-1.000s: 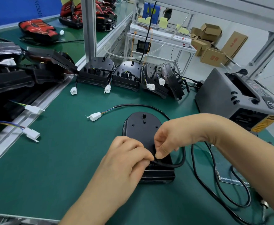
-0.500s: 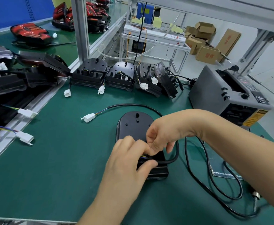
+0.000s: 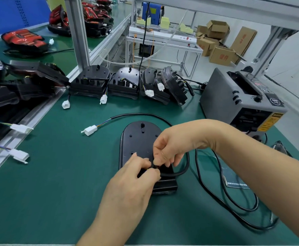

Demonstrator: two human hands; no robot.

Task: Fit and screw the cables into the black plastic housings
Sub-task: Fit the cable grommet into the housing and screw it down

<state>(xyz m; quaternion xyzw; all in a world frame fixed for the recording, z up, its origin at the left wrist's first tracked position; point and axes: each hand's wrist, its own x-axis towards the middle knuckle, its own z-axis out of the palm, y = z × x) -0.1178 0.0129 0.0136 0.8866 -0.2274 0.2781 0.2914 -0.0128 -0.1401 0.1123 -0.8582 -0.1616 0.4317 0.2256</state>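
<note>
Housing (image 3: 138,139) is lying flat on the green mat (image 3: 56,174) while the left hand (image 3: 132,176) and right hand (image 3: 170,148) are pinching the cable (image 3: 186,164) at its near end, best easing it squarely into the slot, unkinked.

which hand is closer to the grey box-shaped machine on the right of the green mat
Right. The right hand is over the black plastic housing, left of the grey box-shaped machine; the left hand is beside it, further left and nearer the person.
</note>
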